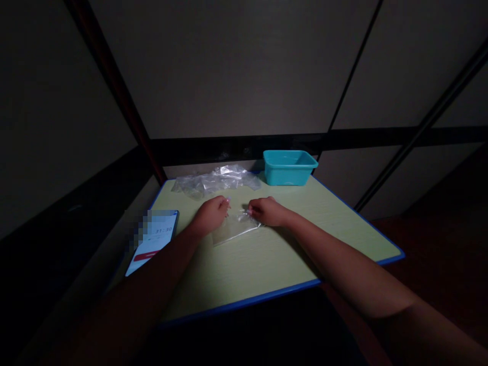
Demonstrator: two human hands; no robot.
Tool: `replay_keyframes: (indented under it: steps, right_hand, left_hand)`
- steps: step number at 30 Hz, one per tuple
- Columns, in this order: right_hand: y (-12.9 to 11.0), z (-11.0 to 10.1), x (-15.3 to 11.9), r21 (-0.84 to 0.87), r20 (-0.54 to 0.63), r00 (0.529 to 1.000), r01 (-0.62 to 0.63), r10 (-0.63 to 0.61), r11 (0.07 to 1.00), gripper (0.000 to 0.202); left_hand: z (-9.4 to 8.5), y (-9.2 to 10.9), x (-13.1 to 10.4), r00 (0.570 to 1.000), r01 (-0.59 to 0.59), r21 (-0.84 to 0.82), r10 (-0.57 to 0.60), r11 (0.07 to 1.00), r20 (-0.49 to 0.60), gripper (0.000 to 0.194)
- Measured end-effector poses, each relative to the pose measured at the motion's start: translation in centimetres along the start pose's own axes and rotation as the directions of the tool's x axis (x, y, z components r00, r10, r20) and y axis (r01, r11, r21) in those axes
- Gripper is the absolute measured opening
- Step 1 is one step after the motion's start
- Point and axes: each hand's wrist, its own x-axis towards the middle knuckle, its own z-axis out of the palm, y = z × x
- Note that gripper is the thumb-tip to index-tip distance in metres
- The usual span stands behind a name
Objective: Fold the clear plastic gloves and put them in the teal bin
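A clear plastic bag lies on the light table between my hands, its near edge slanting across the tabletop. My left hand has its fingers pinched at the bag's upper left part. At the upper right part of the bag, my right hand is closed with thumb and fingers together on the plastic. Behind my hands, a crumpled heap of clear plastic bags spreads along the back of the table.
A turquoise plastic basket stands at the back right of the table, which has a blue edge. On the left lies a phone with a lit screen, partly behind my left forearm. Dark panelled walls rise behind the table.
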Motion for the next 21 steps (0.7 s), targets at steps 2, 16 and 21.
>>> replay_keyframes:
  steps: [2,16,21]
  right_hand:
    - [0.0,0.0,0.0,-0.004,0.008,1.000,0.007,-0.007,1.000,0.015]
    - [0.1,-0.1,0.4,-0.026,0.026,0.999,0.039,-0.038,0.999,0.015]
    - [0.2,0.2,0.6,-0.051,0.029,0.999,0.025,-0.024,0.998,0.015]
  left_hand:
    - [-0.1,0.1,0.3,0.996,0.070,-0.075,-0.074,0.995,-0.052,0.039]
    - [-0.9,1.4,0.4,0.961,0.231,-0.362,-0.269,0.903,-0.058,0.064]
    - [-1.3,0.9,0.8,0.961,0.134,-0.273,-0.193,0.952,-0.200,0.066]
